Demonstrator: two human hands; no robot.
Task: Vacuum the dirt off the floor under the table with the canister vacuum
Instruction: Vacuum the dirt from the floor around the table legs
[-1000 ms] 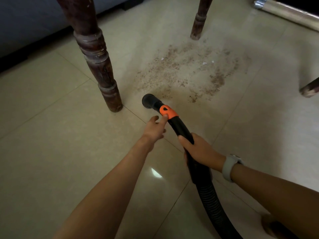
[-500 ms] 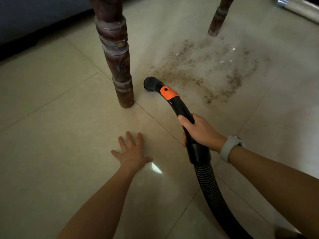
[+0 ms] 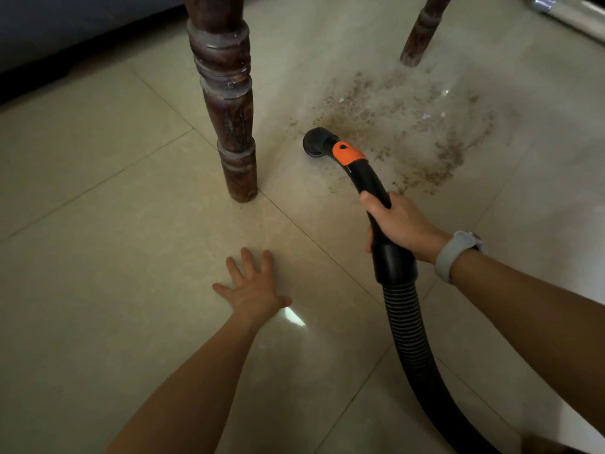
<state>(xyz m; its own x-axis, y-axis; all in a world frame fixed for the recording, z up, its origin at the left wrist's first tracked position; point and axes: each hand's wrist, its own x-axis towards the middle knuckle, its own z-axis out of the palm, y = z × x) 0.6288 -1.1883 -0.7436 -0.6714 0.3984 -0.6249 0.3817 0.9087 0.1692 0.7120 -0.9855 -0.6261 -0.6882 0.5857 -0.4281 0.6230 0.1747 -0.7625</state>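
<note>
Worktop top itself is out of shot, only two turned dark wood legs show: near leg (image 3: pixel 229 103) cut off at the top edge, far leg (image 3: pixel 422 31) also cropped. Dark blurry shape (image 3: pixel 65 34) along the upper left, can't tell what it is; shiny metallic strip (image 3: pixel 569 14) clipped at the upper right corner. Canister body not visible, only the hose (image 3: pixel 409 339) which runs off the bottom edge. Left hand (image 3: pixel 253 286) lies flat on the tiled floor (image 3: pixel 98 224), palm down, fingers spread & straight, holding nothing, forearm coming straight up from the bottom edge, w/ a small bright reflection just right of the thumb. Black nozzle (image 3: pixel 316 142) sits at the near left edge of the dirt (image 3: pixel 409 126), right of the near leg and apart from it; whether the mouth touches the floor is hard to judge. Orange collar (image 3: pixel 348 154) just behind the nozzle. Right hand (image 3: pixel 397 224) is wrapped round the black handle tube (image 3: pixel 368 178) just above the ribbed hose, thumb across the top, fingers curled under & mostly hidden. Grey watch band (image 3: pixel 455 255) on that wrist, forearm coming in from the right edge. Brown dirt patch spreads between the two legs, w/ a few pale flecks in it
</note>
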